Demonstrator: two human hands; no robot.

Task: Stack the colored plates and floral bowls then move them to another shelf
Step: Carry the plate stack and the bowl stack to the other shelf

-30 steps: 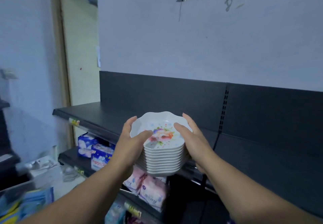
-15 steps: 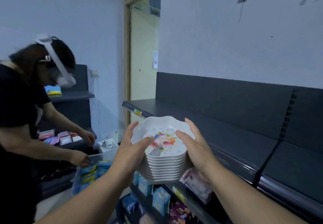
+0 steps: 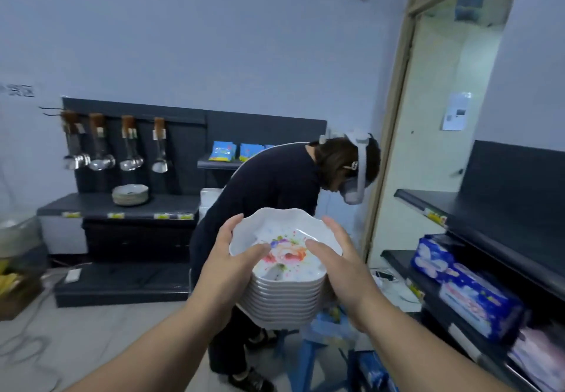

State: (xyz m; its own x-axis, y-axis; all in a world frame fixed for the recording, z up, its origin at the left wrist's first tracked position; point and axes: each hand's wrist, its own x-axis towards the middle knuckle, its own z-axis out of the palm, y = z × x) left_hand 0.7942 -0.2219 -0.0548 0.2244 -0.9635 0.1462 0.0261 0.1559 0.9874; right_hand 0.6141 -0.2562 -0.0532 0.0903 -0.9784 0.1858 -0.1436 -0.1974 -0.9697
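Held in mid-air between both hands, in front of the body and above the floor, well apart from every shelf: a stack of floral bowls (image 3: 284,298), about ten nested one inside another. Standing upright, mouths up, long axis running vertically through the nest, top tipped slightly toward the camera, baring the inside. Smooth, glossy, hard-looking white; scalloped, wavy rims layered like ribs down the side; on the floor of the top bowl a printed rose in pink and orange with small purple blossoms and scattered specks. Gripped on the left flank by the left hand (image 3: 226,269), thumb laid over the near rim into the top bowl, fingers close together and curled round the far edge. Gripped on the right flank by the right hand (image 3: 344,272), thumb likewise hooked over the rim, fingers pressed together along the outer wall. Behind the stack, a person in dark clothes (image 3: 269,183), bent forward, wearing a white headset (image 3: 357,177). Farther back on the left, a dark matte shelf (image 3: 91,205) carrying a second stack of bowls (image 3: 131,195), with shiny metal ladles (image 3: 101,150) hanging by brown handles above. To the right, another dark shelf (image 3: 428,205), and blue wrapped packs (image 3: 477,293) on the tier below.
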